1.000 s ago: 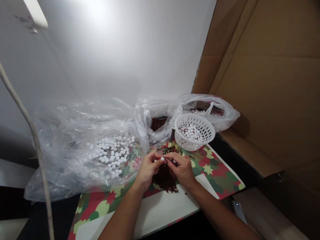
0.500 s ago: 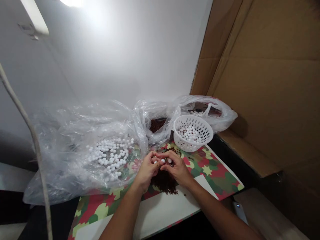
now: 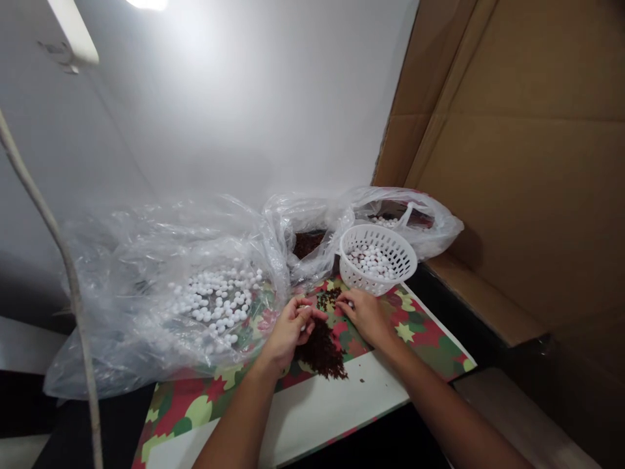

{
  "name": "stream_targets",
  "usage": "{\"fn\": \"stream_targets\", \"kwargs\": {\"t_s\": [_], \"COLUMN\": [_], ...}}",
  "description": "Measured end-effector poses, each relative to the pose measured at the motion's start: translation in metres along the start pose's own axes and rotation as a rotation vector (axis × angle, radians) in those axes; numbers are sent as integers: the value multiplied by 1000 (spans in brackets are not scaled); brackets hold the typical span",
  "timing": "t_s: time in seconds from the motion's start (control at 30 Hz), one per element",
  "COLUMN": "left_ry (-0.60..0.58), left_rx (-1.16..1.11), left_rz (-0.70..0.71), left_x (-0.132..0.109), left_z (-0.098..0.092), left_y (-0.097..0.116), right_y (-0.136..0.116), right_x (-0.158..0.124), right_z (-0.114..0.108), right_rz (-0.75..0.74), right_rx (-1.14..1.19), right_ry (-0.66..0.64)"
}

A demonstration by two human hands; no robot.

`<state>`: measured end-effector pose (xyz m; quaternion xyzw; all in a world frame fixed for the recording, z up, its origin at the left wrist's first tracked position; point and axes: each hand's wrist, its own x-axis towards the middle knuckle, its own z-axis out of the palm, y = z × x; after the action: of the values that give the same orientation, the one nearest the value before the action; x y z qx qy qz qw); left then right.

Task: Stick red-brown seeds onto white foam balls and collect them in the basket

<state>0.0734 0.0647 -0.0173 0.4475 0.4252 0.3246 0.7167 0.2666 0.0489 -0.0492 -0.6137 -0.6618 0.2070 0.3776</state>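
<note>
My left hand (image 3: 291, 329) is curled above a mound of dark reddish-brown flakes (image 3: 323, 355). Bits of white show between its fingers, where small white balls are mostly hidden. To the right, my right hand (image 3: 367, 317) has bent fingers closed in a pinch, and a small pale spot at the fingertips looks like a white ball. Its fingertips are beside a smaller scatter of dark flakes (image 3: 329, 298). Just behind this hand stands a white slotted basket (image 3: 359, 280) with many white balls (image 3: 374, 262) in it.
A large clear plastic bag (image 3: 122, 312) with many white balls (image 3: 215, 303) lies on the left. Behind are a bag of brown flakes (image 3: 307, 244) and another plastic bag (image 3: 439, 234). A patterned sheet (image 3: 434, 352) covers the table. Cardboard (image 3: 517, 195) rises at right; a cable (image 3: 73, 286) hangs at left.
My hands have moved apart from each other. The right hand went right and a little away from me, toward the basket, while the left stayed nearly in place.
</note>
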Motion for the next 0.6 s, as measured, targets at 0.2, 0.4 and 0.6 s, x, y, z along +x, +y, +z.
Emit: {"fn": "stream_targets", "kwargs": {"t_s": [0.2, 0.4, 0.6], "left_ry": [-31, -5, 6], "left_rx": [57, 9, 39], "left_rz": [30, 48, 64], "left_x": [2, 5, 6], "left_z": [0, -1, -1], "left_y": [-1, -1, -3], "right_y": [6, -21, -33], "right_x": [-1, -7, -11], "right_z": [11, 0, 5], "right_rz": [-39, 62, 96], "right_rx": [-107, 426, 536], "right_ry": [-81, -94, -123]}}
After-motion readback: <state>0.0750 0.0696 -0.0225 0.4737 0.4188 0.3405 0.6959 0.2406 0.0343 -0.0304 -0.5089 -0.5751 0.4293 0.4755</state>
